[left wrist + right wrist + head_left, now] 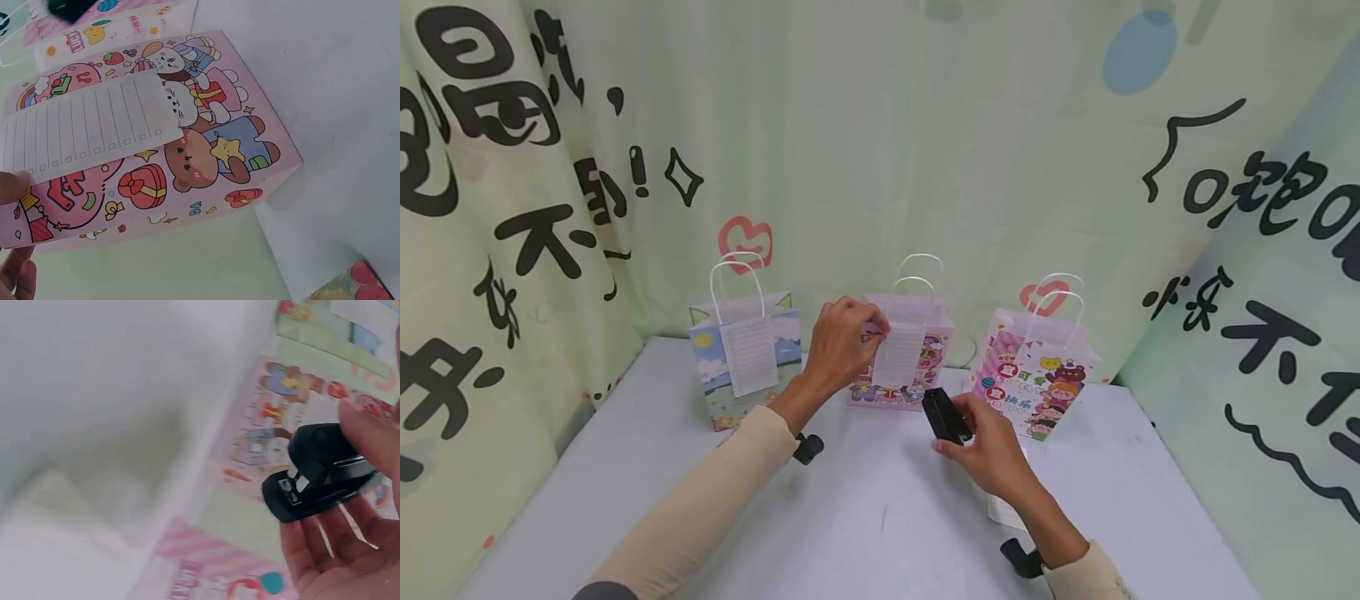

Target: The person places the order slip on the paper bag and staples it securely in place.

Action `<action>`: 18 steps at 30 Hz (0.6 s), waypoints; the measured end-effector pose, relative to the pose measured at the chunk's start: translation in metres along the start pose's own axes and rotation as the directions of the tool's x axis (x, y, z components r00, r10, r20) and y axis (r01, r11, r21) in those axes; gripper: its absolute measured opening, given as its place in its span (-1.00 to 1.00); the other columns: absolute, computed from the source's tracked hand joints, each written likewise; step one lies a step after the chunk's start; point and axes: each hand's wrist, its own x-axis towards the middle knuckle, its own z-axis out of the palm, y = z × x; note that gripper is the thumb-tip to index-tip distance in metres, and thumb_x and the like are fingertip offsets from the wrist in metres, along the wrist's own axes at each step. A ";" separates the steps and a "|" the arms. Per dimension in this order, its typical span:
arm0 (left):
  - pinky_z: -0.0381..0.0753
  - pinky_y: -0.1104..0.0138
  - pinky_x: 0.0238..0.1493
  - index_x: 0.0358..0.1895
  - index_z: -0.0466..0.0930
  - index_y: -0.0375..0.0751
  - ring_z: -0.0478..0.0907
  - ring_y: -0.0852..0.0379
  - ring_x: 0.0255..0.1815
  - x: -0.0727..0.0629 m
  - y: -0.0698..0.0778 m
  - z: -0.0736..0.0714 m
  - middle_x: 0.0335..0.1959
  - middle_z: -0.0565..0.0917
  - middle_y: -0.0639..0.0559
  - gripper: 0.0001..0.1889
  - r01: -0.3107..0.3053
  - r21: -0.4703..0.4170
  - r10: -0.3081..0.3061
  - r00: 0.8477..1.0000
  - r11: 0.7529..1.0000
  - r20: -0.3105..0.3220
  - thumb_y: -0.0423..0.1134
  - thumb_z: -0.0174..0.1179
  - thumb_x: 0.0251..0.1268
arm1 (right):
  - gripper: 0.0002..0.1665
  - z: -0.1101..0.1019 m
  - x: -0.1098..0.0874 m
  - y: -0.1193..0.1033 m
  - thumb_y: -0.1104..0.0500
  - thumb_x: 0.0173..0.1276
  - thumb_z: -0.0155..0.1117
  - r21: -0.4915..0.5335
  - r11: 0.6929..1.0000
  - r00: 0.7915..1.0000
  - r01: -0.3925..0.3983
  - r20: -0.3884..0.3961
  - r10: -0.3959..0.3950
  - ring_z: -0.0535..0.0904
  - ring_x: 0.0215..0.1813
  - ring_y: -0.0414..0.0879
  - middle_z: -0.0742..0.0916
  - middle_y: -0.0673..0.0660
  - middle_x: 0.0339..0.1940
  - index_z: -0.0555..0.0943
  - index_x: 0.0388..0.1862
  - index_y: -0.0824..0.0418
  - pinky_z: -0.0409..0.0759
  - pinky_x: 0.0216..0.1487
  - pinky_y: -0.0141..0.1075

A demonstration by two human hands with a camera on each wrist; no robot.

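My left hand [844, 342] pinches the top edge of a lined paper slip [898, 358] together with the rim of the middle pink gift bag [934, 367]. In the left wrist view the slip [87, 125], with a row of small check boxes, lies flat over the cartoon animals on the bag's front [231, 150]. My right hand [992, 446] holds a black stapler [946, 417] just in front of that bag's lower right corner. Up close in the right wrist view, the stapler [319, 456] sits between thumb and fingers, its jaws apart with no paper between them.
At left stands a blue gift bag [703, 362] with a similar lined slip [751, 358] on its front. A pink cartoon bag [1037, 383] stands at right, turned at an angle. White paper [1006, 512] lies on the white table [865, 517] below my right forearm. A printed curtain [880, 150] hangs behind.
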 end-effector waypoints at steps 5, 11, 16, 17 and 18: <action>0.59 0.08 0.15 -0.24 0.81 -0.08 0.64 -0.03 0.00 0.000 0.000 0.000 -0.21 0.83 0.01 -0.93 0.008 -0.005 -0.008 1.000 1.000 0.003 -0.29 0.51 0.29 | -0.21 -0.010 0.011 -0.021 0.16 0.23 0.67 0.080 0.992 0.993 0.097 -0.076 -0.091 0.69 0.16 0.09 0.76 0.17 0.16 0.47 0.38 0.13 0.68 0.28 0.12; 0.58 0.09 0.17 -0.23 0.81 -0.08 0.63 -0.01 -0.01 -0.001 0.001 0.000 -0.21 0.82 0.02 -0.93 0.016 -0.013 -0.016 1.000 1.000 0.019 -0.27 0.51 0.29 | -0.22 -0.019 0.025 -0.044 0.17 0.23 0.67 0.112 0.970 0.968 0.215 -0.156 -0.197 0.75 0.14 0.10 0.76 0.13 0.18 0.47 0.36 0.11 0.68 0.32 0.05; 0.59 0.09 0.16 -0.24 0.81 -0.07 0.63 -0.01 -0.02 0.000 0.001 -0.001 -0.23 0.82 0.02 -0.93 0.013 -0.011 -0.013 1.000 1.000 0.018 -0.27 0.52 0.29 | -0.18 -0.024 0.040 -0.063 0.21 0.20 0.68 0.126 0.952 0.948 0.278 -0.196 -0.251 0.74 0.20 0.16 0.74 0.19 0.21 0.45 0.37 0.17 0.66 0.34 0.08; 0.59 0.09 0.15 -0.24 0.81 -0.07 0.63 -0.01 -0.02 0.000 0.002 -0.002 -0.23 0.82 0.02 -0.93 0.012 -0.011 -0.012 1.000 1.000 0.018 -0.27 0.52 0.29 | -0.18 -0.025 0.043 -0.066 0.22 0.20 0.68 0.130 0.948 0.944 0.289 -0.201 -0.260 0.73 0.21 0.17 0.74 0.20 0.22 0.44 0.37 0.17 0.65 0.35 0.09; 0.58 0.09 0.14 -0.24 0.81 -0.08 0.64 -0.02 -0.02 0.000 0.002 -0.001 -0.24 0.82 0.01 -0.93 0.011 -0.012 -0.011 1.000 1.000 0.018 -0.28 0.52 0.28 | -0.17 -0.025 0.045 -0.069 0.23 0.20 0.68 0.136 0.945 0.941 0.298 -0.205 -0.267 0.73 0.22 0.17 0.73 0.21 0.23 0.44 0.37 0.18 0.64 0.35 0.10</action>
